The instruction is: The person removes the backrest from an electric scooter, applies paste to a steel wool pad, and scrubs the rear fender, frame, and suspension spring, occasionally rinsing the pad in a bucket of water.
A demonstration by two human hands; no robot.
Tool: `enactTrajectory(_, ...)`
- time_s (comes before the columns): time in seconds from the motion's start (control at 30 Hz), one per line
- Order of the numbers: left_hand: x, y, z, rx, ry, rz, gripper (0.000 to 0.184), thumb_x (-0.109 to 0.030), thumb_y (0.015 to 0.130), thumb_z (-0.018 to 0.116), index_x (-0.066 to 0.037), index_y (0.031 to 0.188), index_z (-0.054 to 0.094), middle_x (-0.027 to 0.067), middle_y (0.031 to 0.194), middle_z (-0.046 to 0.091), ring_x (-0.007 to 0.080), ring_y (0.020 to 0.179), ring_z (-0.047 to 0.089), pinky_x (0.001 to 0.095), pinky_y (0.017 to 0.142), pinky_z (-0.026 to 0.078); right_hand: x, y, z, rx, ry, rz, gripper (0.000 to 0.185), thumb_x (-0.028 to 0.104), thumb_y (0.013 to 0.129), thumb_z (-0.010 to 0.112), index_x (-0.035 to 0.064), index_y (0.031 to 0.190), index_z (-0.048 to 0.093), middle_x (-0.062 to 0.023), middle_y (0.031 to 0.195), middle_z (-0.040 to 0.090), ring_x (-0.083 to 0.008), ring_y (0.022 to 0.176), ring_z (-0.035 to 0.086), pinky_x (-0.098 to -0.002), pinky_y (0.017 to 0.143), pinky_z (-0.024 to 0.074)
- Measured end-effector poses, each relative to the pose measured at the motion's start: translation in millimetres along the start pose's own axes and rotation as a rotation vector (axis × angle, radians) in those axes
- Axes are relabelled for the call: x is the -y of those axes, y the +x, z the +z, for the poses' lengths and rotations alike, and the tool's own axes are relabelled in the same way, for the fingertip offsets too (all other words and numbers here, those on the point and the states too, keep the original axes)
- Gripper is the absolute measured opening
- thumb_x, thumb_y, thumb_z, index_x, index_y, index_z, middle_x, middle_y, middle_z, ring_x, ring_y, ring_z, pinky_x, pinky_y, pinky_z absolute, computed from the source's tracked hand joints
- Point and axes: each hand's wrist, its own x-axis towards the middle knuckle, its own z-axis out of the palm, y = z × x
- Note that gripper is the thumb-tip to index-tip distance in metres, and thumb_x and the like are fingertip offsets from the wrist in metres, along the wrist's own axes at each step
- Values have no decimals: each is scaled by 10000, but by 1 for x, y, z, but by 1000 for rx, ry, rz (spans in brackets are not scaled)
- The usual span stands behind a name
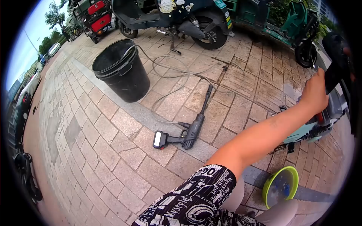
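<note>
My left arm stretches across to the right, and my left hand [316,92] is closed at the edge of a black part [335,73] of a mint-green scooter [301,132]. A small metallic tip shows by the thumb; what the fingers grip is hidden. Dim reddish patches on the dark right edge may be fingers of my right hand, too dark to make out. Below the scooter, a yellow-green basin [296,177] holds cloudy water and something blue [286,189]. A cordless pressure washer gun [194,130] lies on the paving, apart from my hands.
A thin hose [166,96] loops from the gun into a black bucket [130,81]. A dark scooter [177,22], a red three-wheeler [98,22] and a green vehicle [277,34] stand behind. Wet, dirty paving [245,81] lies ahead. Vehicles line the left.
</note>
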Motion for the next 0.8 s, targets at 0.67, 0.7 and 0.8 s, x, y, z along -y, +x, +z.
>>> enactTrajectory(0.67, 41, 3, -53, 97, 205, 165, 477, 87, 700, 650, 116, 1104, 398, 341, 1005, 595, 504, 992, 604, 510, 827, 536, 46, 3, 71, -262, -214, 113, 292, 132, 880, 588, 94, 1158, 671, -170, 1086, 693, -380, 984, 656, -466, 841, 526)
enactTrajectory(0.7, 40, 4, -55, 109, 176, 153, 475, 85, 700, 651, 115, 1101, 397, 342, 1007, 594, 503, 989, 606, 508, 827, 536, 39, 23, 75, -254, -212, 117, 292, 132, 880, 588, 94, 1158, 671, -170, 1086, 693, -380, 984, 656, -466, 841, 526)
enactTrajectory(0.8, 42, 0, -52, 115, 168, 146, 474, 82, 700, 653, 112, 1097, 395, 341, 1006, 593, 503, 989, 606, 501, 829, 537, 23, 70, 80, -89, -293, 416, 303, 244, 888, 571, 87, 1119, 686, -206, 1010, 700, -407, 939, 664, -496, 818, 520)
